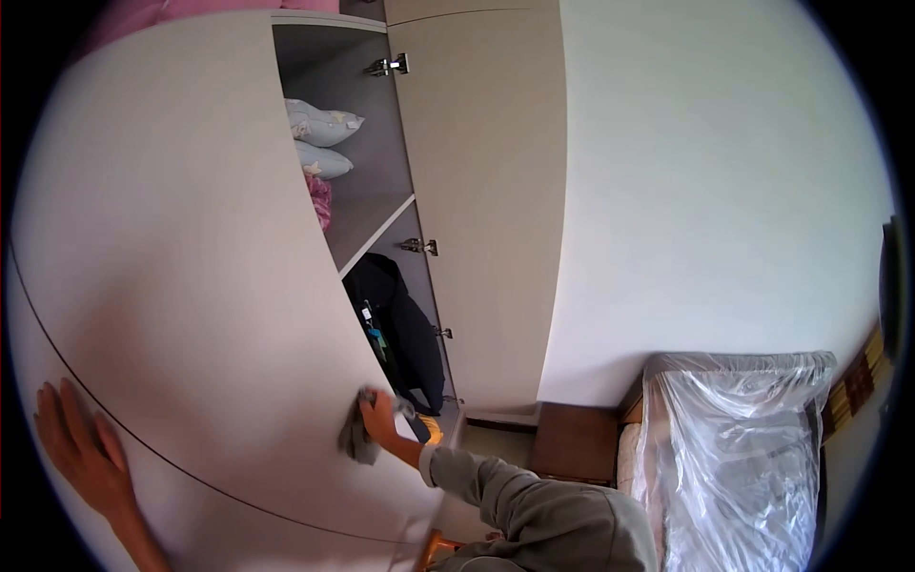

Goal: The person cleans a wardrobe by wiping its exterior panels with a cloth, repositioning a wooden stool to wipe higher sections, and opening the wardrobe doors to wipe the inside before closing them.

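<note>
My right hand (379, 416), in a grey-green sleeve, presses a grey cloth (356, 442) against the pale wardrobe door (200, 238), close to the door's edge. The fingers are closed on the cloth, which bunches out below and beside them. Over at the far left, my left hand (84, 458) lies flat on the pale panel with its fingers extended, holding nothing. A dark seam (133, 427) runs beside it across the panels.
Behind the door, the open wardrobe holds grey pillows (324, 126), pink fabric (319, 198) and dark hanging clothes (405, 324). Another door (486, 210) stands open on metal hinges. To the lower right are a brown cabinet (576, 442) and a plastic-covered bed (734, 458).
</note>
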The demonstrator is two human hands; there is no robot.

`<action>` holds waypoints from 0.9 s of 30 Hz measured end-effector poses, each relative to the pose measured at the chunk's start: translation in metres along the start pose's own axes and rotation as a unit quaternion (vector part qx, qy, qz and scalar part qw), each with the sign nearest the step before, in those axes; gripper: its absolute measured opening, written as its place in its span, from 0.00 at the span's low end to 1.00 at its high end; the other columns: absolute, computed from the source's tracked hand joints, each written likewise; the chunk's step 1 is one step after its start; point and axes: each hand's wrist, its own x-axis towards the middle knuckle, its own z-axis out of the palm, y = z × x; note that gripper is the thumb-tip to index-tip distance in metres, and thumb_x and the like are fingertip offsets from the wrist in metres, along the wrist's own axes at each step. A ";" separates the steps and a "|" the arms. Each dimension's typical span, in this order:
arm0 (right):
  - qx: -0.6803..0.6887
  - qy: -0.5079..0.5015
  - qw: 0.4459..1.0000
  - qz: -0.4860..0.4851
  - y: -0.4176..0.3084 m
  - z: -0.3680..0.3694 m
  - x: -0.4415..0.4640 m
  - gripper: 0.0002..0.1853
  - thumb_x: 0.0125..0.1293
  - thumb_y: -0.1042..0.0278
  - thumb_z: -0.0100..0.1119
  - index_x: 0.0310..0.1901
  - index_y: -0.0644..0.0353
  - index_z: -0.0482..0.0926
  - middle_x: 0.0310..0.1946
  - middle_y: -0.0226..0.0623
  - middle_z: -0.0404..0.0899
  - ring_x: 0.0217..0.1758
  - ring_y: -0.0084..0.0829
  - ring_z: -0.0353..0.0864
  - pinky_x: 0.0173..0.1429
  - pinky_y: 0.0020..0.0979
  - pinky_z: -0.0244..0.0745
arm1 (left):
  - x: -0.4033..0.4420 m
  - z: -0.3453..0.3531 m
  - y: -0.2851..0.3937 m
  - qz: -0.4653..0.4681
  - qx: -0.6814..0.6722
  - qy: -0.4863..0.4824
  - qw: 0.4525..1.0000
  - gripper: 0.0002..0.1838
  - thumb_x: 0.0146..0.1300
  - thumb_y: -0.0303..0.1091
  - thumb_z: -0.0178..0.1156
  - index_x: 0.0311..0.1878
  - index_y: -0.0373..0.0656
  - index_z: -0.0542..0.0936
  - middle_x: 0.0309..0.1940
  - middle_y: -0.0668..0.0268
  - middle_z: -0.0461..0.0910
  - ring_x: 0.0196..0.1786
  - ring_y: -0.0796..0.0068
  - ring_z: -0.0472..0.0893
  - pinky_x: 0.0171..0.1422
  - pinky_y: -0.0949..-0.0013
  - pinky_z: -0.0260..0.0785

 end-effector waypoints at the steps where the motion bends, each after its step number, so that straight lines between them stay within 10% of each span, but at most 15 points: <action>1: -0.005 -0.087 0.991 0.102 0.012 -0.009 -0.019 0.21 0.63 0.63 0.57 0.56 0.64 0.72 0.55 0.57 0.72 0.62 0.54 0.70 0.62 0.46 0.66 | 0.000 0.000 0.001 -0.004 0.000 0.003 1.000 0.27 0.72 0.33 0.51 0.73 0.47 0.65 0.73 0.59 0.63 0.76 0.60 0.60 0.79 0.52 0.53; 4: 0.052 -0.274 0.938 0.205 0.083 -0.012 -0.086 0.16 0.65 0.61 0.58 0.50 0.61 0.77 0.45 0.46 0.79 0.51 0.40 0.79 0.56 0.44 0.73 | -0.003 0.000 -0.003 -0.015 0.002 -0.023 1.000 0.24 0.72 0.34 0.50 0.70 0.42 0.68 0.70 0.57 0.65 0.73 0.57 0.64 0.77 0.50 0.55; 6: 0.283 -0.249 0.797 0.471 0.083 -0.019 -0.133 0.17 0.65 0.61 0.58 0.53 0.56 0.77 0.45 0.40 0.80 0.53 0.37 0.78 0.57 0.39 0.74 | -0.004 -0.008 0.002 -0.032 0.002 -0.040 0.999 0.24 0.72 0.35 0.49 0.70 0.41 0.68 0.71 0.55 0.65 0.73 0.55 0.64 0.77 0.49 0.54; 8: 0.068 -0.422 0.885 0.185 0.082 -0.056 -0.176 0.18 0.67 0.61 0.57 0.56 0.55 0.75 0.47 0.38 0.78 0.55 0.34 0.77 0.61 0.36 0.74 | -0.014 -0.021 0.022 -0.069 -0.087 -0.059 0.992 0.24 0.72 0.37 0.48 0.68 0.39 0.69 0.71 0.51 0.64 0.74 0.49 0.62 0.77 0.48 0.52; 11: 0.122 -0.499 0.832 0.211 0.127 -0.056 -0.211 0.19 0.71 0.56 0.54 0.58 0.57 0.72 0.50 0.37 0.77 0.53 0.32 0.77 0.63 0.36 0.72 | -0.073 -0.068 0.095 -0.112 -0.307 -0.079 0.942 0.26 0.68 0.38 0.51 0.67 0.37 0.70 0.69 0.47 0.65 0.72 0.44 0.63 0.75 0.45 0.52; 14: 0.385 -0.454 0.673 0.440 0.028 -0.078 -0.204 0.13 0.71 0.57 0.55 0.47 0.56 0.73 0.41 0.33 0.76 0.45 0.30 0.76 0.55 0.35 0.72 | -0.142 -0.104 0.181 -0.121 -0.466 -0.175 0.859 0.28 0.60 0.36 0.55 0.65 0.37 0.71 0.66 0.46 0.68 0.70 0.40 0.65 0.73 0.41 0.54; 15: 0.449 -0.439 0.616 0.476 -0.001 -0.082 -0.202 0.11 0.70 0.57 0.55 0.43 0.56 0.74 0.38 0.32 0.76 0.42 0.29 0.76 0.52 0.34 0.73 | -0.131 -0.123 0.205 -0.143 -0.489 -0.190 0.839 0.25 0.75 0.53 0.46 0.57 0.39 0.74 0.60 0.53 0.70 0.61 0.50 0.70 0.66 0.49 0.62; 18: 0.566 -0.391 0.475 0.549 -0.070 -0.092 -0.195 0.12 0.70 0.58 0.55 0.32 0.56 0.75 0.29 0.29 0.75 0.34 0.27 0.75 0.44 0.33 0.74 | -0.207 -0.140 0.268 -0.192 -0.524 -0.295 0.775 0.39 0.56 0.43 0.67 0.69 0.38 0.66 0.61 0.43 0.70 0.63 0.43 0.70 0.69 0.48 0.61; 20: 0.574 -0.378 0.468 0.556 -0.095 -0.101 -0.194 0.13 0.69 0.59 0.55 0.28 0.56 0.75 0.26 0.28 0.75 0.31 0.26 0.75 0.41 0.33 0.74 | -0.220 -0.160 0.281 -0.220 -0.588 -0.332 0.704 0.38 0.57 0.42 0.67 0.70 0.40 0.66 0.62 0.42 0.68 0.63 0.43 0.69 0.69 0.49 0.61; 22: 0.410 -0.473 0.705 0.333 -0.110 -0.113 -0.197 0.08 0.72 0.66 0.55 0.48 0.56 0.78 0.41 0.31 0.82 0.44 0.25 0.81 0.52 0.31 0.80 | -0.211 -0.172 0.279 -0.244 -0.646 -0.364 0.626 0.38 0.58 0.41 0.67 0.70 0.41 0.66 0.63 0.41 0.67 0.63 0.43 0.69 0.69 0.49 0.61; 24: 0.430 -0.446 0.680 0.392 -0.118 -0.108 -0.202 0.10 0.71 0.60 0.55 0.45 0.56 0.80 0.40 0.34 0.83 0.43 0.30 0.82 0.52 0.35 0.80 | -0.183 -0.182 0.255 -0.306 -0.690 -0.410 0.512 0.39 0.57 0.42 0.68 0.71 0.44 0.65 0.67 0.43 0.64 0.65 0.45 0.69 0.70 0.51 0.60; 27: 0.418 -0.406 0.649 0.489 -0.086 -0.094 -0.192 0.17 0.73 0.53 0.51 0.52 0.57 0.75 0.50 0.38 0.79 0.52 0.34 0.78 0.61 0.36 0.73 | -0.192 -0.181 0.255 -0.289 -0.695 -0.372 0.543 0.41 0.56 0.44 0.70 0.72 0.44 0.64 0.69 0.46 0.63 0.65 0.46 0.69 0.71 0.51 0.60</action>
